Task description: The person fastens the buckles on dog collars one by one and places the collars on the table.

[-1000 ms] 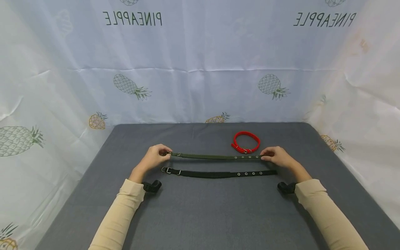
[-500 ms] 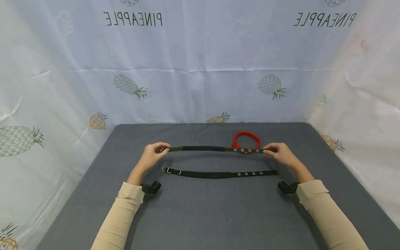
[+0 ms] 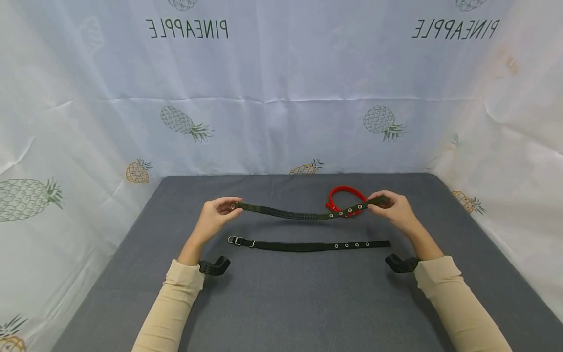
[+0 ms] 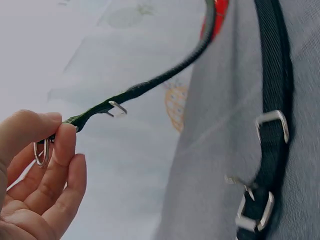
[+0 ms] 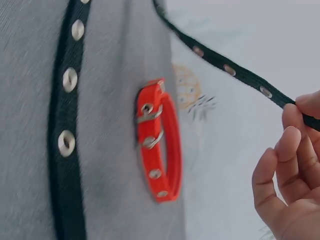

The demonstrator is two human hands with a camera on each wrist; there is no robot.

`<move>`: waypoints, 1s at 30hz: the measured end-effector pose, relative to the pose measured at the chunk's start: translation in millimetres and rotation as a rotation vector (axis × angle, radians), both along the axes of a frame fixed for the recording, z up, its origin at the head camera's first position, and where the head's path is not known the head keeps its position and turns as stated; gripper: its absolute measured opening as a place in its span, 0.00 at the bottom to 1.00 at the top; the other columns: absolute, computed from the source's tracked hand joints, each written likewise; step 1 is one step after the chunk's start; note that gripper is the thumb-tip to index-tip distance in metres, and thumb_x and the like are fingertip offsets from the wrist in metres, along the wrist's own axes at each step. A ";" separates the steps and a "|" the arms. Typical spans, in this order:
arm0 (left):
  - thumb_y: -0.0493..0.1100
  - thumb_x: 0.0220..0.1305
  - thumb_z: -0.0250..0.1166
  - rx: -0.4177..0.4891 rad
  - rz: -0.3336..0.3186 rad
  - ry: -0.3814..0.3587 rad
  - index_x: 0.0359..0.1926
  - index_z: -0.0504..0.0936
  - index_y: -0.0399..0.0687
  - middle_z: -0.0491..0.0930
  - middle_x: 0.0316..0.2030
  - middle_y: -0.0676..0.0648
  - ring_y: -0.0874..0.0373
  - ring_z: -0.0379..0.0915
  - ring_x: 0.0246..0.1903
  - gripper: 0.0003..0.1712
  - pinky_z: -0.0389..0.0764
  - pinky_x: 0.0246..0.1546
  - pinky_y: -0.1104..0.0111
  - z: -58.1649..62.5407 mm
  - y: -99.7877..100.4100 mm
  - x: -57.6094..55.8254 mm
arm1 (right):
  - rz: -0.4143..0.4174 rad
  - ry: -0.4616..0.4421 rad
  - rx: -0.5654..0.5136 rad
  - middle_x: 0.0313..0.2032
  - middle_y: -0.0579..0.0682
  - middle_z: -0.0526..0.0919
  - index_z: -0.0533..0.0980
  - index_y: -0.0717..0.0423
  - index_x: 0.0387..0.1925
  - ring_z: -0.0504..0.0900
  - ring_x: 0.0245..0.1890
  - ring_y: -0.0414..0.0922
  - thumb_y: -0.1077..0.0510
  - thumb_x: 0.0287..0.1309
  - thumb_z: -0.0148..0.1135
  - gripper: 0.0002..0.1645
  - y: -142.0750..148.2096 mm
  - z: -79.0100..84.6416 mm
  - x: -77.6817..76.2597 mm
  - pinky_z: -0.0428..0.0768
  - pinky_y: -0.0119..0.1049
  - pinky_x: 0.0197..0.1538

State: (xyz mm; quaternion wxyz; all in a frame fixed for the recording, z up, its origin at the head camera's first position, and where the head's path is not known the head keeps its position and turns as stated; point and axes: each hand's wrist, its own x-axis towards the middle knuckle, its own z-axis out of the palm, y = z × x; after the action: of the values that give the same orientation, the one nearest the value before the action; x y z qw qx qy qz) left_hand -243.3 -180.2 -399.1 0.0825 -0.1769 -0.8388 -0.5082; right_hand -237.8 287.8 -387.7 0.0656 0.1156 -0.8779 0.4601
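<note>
A green collar [image 3: 288, 214] is suspended above the surface [image 3: 281, 298], toward its far edge, with a sag along the middle. The end with the metal ring [image 4: 46, 149] is pinched between the thumb and fingers of the left hand [image 3: 214, 216]; the end beyond the eyelets [image 5: 265, 92] is pinched likewise by the right hand [image 3: 394, 211]. A black collar [image 3: 303, 247] is laid flat on the surface, nearer the near edge than the others. A red collar [image 5: 149, 131], fastened in a loop, is placed near the far edge, right of its middle, and is partly crossed by the green collar in the head view
</note>
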 end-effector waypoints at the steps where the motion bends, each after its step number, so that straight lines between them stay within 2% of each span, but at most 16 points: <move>1: 0.38 0.61 0.67 0.003 -0.007 0.001 0.53 0.80 0.33 0.83 0.44 0.32 0.79 0.75 0.34 0.20 0.79 0.38 0.82 1.1 0.7 0.6 | 0.003 0.009 -0.016 0.31 0.26 0.78 0.77 0.64 0.46 0.80 0.30 0.31 0.57 0.60 0.65 0.16 -2.1 2.0 1.1 0.79 0.31 0.36; 3: 0.38 0.61 0.67 0.014 -0.018 -0.002 0.53 0.80 0.34 0.83 0.45 0.32 0.79 0.75 0.34 0.20 0.79 0.38 0.83 3.6 2.3 2.1 | 0.017 0.025 -0.051 0.31 0.26 0.79 0.77 0.64 0.45 0.80 0.30 0.31 0.58 0.60 0.65 0.15 -6.9 5.8 3.0 0.79 0.29 0.35; 7: 0.36 0.60 0.67 0.053 -0.052 0.004 0.53 0.80 0.34 0.81 0.47 0.32 0.78 0.75 0.36 0.20 0.79 0.40 0.84 9.7 6.7 5.7 | 0.054 0.072 -0.103 0.32 0.29 0.80 0.78 0.54 0.43 0.80 0.32 0.29 0.60 0.61 0.63 0.08 -16.8 11.4 5.7 0.78 0.24 0.36; 10: 0.35 0.59 0.67 0.096 -0.081 0.001 0.53 0.79 0.30 0.81 0.46 0.34 0.77 0.76 0.36 0.21 0.80 0.40 0.83 14.4 10.7 9.1 | 0.077 0.103 -0.131 0.31 0.28 0.80 0.77 0.48 0.42 0.80 0.32 0.28 0.63 0.62 0.61 0.09 -24.0 14.2 7.0 0.78 0.22 0.37; 12: 0.34 0.59 0.68 0.117 -0.094 -0.004 0.52 0.78 0.30 0.82 0.43 0.41 0.76 0.77 0.36 0.20 0.80 0.40 0.82 16.8 13.6 11.5 | 0.091 0.117 -0.143 0.31 0.27 0.80 0.77 0.51 0.43 0.80 0.32 0.27 0.65 0.63 0.60 0.09 -28.9 15.6 8.2 0.79 0.21 0.38; 15: 0.34 0.59 0.67 0.142 -0.120 0.003 0.51 0.79 0.32 0.81 0.39 0.55 0.75 0.76 0.35 0.19 0.79 0.38 0.81 18.8 18.6 14.4 | 0.102 0.132 -0.141 0.30 0.26 0.80 0.77 0.60 0.45 0.80 0.31 0.26 0.65 0.63 0.59 0.09 -36.5 17.7 10.9 0.79 0.21 0.37; 18: 0.33 0.61 0.66 0.153 -0.156 0.066 0.50 0.80 0.32 0.77 0.37 0.64 0.73 0.74 0.33 0.16 0.77 0.35 0.81 19.2 24.6 16.2 | 0.111 0.135 -0.137 0.31 0.26 0.79 0.77 0.67 0.47 0.79 0.31 0.26 0.64 0.64 0.59 0.13 -44.0 19.6 14.1 0.78 0.22 0.37; 23: 0.31 0.62 0.64 0.175 -0.184 0.203 0.47 0.80 0.31 0.76 0.38 0.67 0.74 0.72 0.35 0.12 0.75 0.36 0.79 19.6 35.6 17.9 | 0.146 0.156 -0.134 0.33 0.24 0.79 0.77 0.70 0.47 0.80 0.30 0.29 0.64 0.63 0.60 0.14 -58.0 23.1 17.7 0.78 0.22 0.35; 26: 0.33 0.64 0.62 0.213 -0.195 0.250 0.45 0.78 0.28 0.76 0.40 0.68 0.75 0.72 0.37 0.11 0.77 0.39 0.80 20.6 42.5 18.7 | 0.176 0.172 -0.141 0.34 0.23 0.79 0.77 0.72 0.46 0.80 0.30 0.28 0.65 0.62 0.60 0.14 -66.7 25.7 19.6 0.78 0.23 0.34; 30: 0.38 0.67 0.60 0.291 -0.242 0.275 0.44 0.74 0.22 0.75 0.42 0.66 0.76 0.72 0.40 0.16 0.78 0.42 0.82 22.7 52.6 20.1 | 0.222 0.173 -0.162 0.35 0.23 0.79 0.77 0.74 0.46 0.80 0.31 0.26 0.66 0.62 0.60 0.14 -77.6 28.3 22.9 0.79 0.22 0.36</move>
State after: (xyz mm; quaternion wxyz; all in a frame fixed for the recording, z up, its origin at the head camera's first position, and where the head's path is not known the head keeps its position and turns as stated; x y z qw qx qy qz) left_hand -223.2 -127.5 -376.5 0.1589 -0.3300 -0.7103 -0.6012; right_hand -214.8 210.2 -359.5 0.0987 0.2453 -0.8108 0.5221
